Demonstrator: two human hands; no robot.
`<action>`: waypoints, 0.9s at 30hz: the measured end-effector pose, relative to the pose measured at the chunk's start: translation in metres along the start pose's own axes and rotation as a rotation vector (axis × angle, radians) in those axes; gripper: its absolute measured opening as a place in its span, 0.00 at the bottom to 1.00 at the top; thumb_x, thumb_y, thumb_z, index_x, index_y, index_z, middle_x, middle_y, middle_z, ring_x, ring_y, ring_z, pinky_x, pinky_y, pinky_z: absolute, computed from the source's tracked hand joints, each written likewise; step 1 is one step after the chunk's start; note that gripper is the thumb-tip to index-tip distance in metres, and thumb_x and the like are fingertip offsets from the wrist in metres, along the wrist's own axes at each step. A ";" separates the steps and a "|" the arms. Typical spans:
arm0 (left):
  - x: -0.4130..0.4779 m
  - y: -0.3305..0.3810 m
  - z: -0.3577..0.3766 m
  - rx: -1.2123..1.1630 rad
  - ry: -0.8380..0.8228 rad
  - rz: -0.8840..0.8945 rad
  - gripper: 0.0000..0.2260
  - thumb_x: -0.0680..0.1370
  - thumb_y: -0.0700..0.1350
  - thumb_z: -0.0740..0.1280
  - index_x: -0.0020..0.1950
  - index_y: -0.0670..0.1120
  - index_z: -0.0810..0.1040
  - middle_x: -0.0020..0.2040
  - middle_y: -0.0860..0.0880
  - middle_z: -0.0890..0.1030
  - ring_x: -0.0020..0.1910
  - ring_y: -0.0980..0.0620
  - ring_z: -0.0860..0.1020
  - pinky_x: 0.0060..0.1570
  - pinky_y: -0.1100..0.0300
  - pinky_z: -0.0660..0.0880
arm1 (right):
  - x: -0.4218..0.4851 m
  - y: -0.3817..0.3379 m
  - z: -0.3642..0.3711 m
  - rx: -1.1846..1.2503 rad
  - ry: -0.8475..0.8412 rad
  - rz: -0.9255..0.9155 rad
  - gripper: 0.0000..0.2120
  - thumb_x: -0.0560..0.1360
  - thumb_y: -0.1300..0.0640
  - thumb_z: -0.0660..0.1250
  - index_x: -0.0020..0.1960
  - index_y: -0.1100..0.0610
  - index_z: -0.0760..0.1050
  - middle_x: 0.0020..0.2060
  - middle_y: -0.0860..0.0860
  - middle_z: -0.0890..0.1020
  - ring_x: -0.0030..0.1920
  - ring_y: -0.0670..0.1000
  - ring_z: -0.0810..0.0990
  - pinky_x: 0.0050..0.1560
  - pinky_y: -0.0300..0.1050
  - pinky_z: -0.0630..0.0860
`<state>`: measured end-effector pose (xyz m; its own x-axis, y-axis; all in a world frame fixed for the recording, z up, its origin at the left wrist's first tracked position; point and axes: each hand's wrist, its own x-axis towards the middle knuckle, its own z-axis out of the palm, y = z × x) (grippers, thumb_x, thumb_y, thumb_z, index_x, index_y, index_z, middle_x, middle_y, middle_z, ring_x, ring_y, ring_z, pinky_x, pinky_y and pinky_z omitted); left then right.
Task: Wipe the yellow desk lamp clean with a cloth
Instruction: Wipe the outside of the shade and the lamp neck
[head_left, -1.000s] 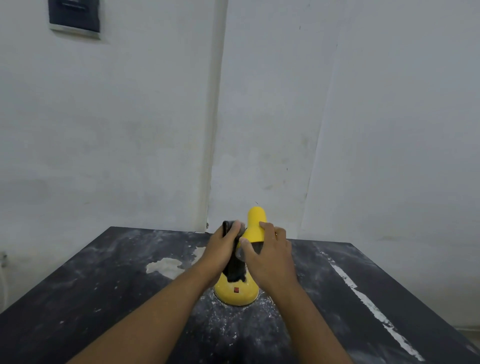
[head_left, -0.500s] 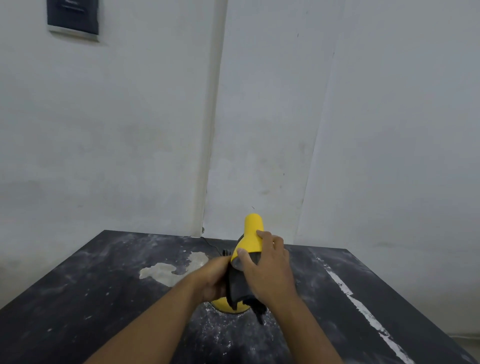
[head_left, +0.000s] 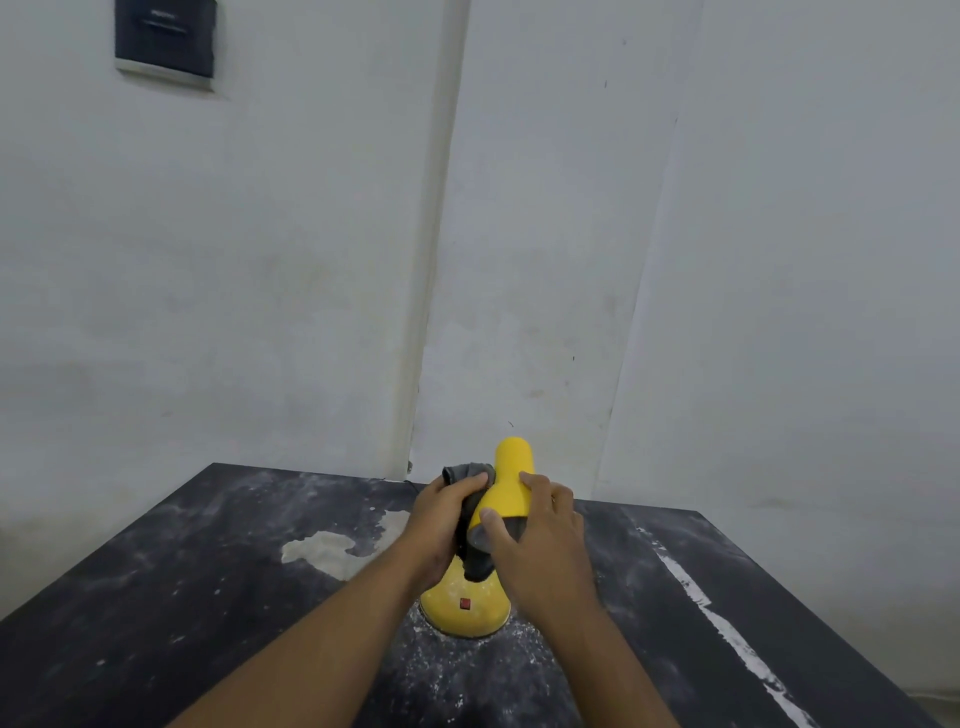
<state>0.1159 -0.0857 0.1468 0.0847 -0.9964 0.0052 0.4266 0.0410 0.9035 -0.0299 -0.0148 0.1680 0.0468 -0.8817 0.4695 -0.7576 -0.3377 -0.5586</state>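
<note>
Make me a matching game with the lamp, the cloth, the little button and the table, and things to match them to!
Things:
1. lamp head
2. cloth
3. little button
4. table

Descriptions:
A. red, on the lamp's round base
B. black and dusty with white specks
C. dark grey, bunched in the left hand
D. yellow, gripped by the right hand

Pairs: 1-D, 2-C, 3-A, 4-B
</note>
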 end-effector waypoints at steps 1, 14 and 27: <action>-0.002 0.001 0.000 -0.003 0.038 0.034 0.09 0.81 0.46 0.75 0.60 0.48 0.88 0.58 0.42 0.89 0.60 0.37 0.86 0.61 0.36 0.83 | 0.000 0.000 0.000 -0.003 0.000 -0.001 0.32 0.84 0.37 0.65 0.83 0.45 0.59 0.79 0.49 0.63 0.75 0.57 0.65 0.67 0.55 0.76; -0.035 0.047 0.029 0.427 -0.211 0.622 0.06 0.78 0.42 0.79 0.54 0.47 0.90 0.51 0.48 0.90 0.53 0.52 0.87 0.58 0.53 0.84 | -0.006 -0.004 0.004 0.087 0.056 0.031 0.34 0.82 0.39 0.69 0.80 0.50 0.58 0.76 0.51 0.68 0.72 0.57 0.68 0.59 0.51 0.74; 0.021 0.058 0.039 0.635 0.028 0.478 0.10 0.81 0.47 0.77 0.59 0.44 0.88 0.52 0.47 0.88 0.55 0.48 0.84 0.55 0.53 0.80 | 0.001 0.002 -0.001 0.183 0.072 0.043 0.41 0.79 0.40 0.74 0.81 0.48 0.51 0.76 0.55 0.71 0.69 0.55 0.68 0.55 0.48 0.69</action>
<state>0.1069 -0.1068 0.2157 0.1550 -0.8792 0.4506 -0.2561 0.4047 0.8778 -0.0317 -0.0163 0.1683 -0.0345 -0.8731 0.4864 -0.6267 -0.3603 -0.6910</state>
